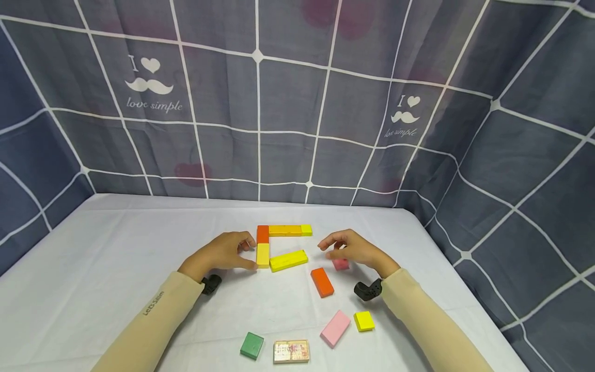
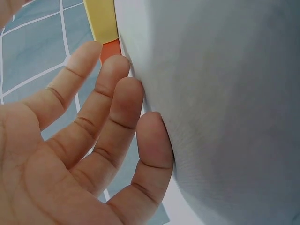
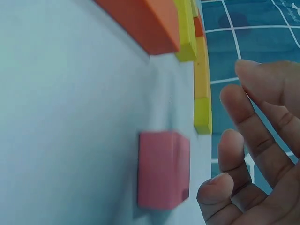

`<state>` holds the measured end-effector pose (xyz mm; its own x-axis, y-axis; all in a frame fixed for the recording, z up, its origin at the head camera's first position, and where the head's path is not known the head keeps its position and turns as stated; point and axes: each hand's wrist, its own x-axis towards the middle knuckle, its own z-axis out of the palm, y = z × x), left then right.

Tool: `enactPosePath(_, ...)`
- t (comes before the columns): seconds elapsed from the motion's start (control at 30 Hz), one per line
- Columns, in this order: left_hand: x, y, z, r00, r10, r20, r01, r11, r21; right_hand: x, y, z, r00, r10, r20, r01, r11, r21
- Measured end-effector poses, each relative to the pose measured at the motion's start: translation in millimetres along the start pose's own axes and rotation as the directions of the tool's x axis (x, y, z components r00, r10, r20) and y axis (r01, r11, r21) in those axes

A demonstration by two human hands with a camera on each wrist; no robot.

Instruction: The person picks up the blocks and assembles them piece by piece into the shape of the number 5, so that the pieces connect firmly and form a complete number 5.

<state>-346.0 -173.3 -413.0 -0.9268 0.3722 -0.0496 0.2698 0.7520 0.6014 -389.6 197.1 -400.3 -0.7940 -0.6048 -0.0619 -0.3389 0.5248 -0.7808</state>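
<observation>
My left hand (image 1: pixel 226 251) rests on the white cloth with fingers loosely bent. Its thumb tip and fingertips are right at the left side of a pale yellow block (image 1: pixel 262 256). This block stands end to end with a red-orange block (image 1: pixel 262 234). From there a long amber block (image 1: pixel 285 231) and a small lime-yellow block (image 1: pixel 306 230) run right, forming a corner. Inside it a long bright yellow block (image 1: pixel 288 261) lies slanted. My right hand (image 1: pixel 354 248) hovers with parted, relaxed fingers and holds nothing. Just below it a dark pink block (image 3: pixel 159 169) sits on the cloth.
An orange block (image 1: pixel 322 282) lies left of the right wrist. Nearer are a light pink block (image 1: pixel 334 329), a small yellow block (image 1: pixel 364 321), a green block (image 1: pixel 252 345) and a patterned rectangular piece (image 1: pixel 291 351). A grey checked curtain (image 1: pixel 223 155) hangs behind the table.
</observation>
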Motion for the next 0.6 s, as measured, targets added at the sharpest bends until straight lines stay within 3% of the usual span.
enactPosePath(0.37,-0.8,4.8,-0.2,1.0,0.005,0.01,-0.005,1.0,-0.002,-9.4,21,-14,0.999,0.031,0.04,-0.028,0.998,-0.063)
enactPosePath(0.6,0.7,1.2,0.8,1.0,-0.017,0.009,0.017,1.0,0.0,-13.2,32,-21,0.998,0.019,0.059,-0.017,0.999,-0.046)
